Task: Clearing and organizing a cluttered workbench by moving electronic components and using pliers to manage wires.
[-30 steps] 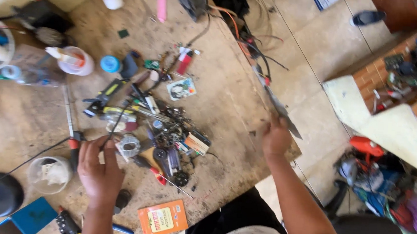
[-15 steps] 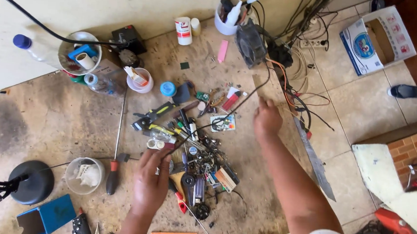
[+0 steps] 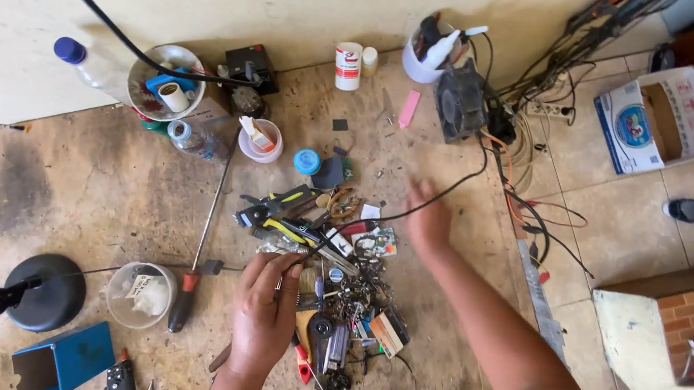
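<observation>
The left hand [image 3: 264, 315] sits at about 6 o'clock on the table [image 3: 86, 193], fingers curled together and pinched on the end of a thin black cable [image 3: 445, 192], thumb and fingertips meeting at its upper edge. Just to its 3 o'clock lies the heap [image 3: 340, 300] of small parts, screws and tools, touching the hand's knuckle side. At its 9 o'clock a red-handled screwdriver [image 3: 181, 297] lies with its long shaft running up toward 12, and beside that stands a clear cup [image 3: 139, 293]. Further toward 9 is a round black lamp base [image 3: 45, 291]; at 7 o'clock, a blue box [image 3: 63, 358].

The right hand [image 3: 427, 218] hovers at about 3 o'clock from the table's middle, blurred, fingers loosely spread and pointing toward 11; whether it grips anything I cannot tell. The cable passes just above it and runs off toward 1 o'clock, where a black fan [image 3: 461, 99] stands.

Toward 12 stand a white bottle [image 3: 347, 65] and a white tub [image 3: 422, 58] of tools. At 10 o'clock a bowl [image 3: 163, 84] holds tape rolls. At 2 o'clock, on the tiled floor, lies an open carton [image 3: 657, 119].
</observation>
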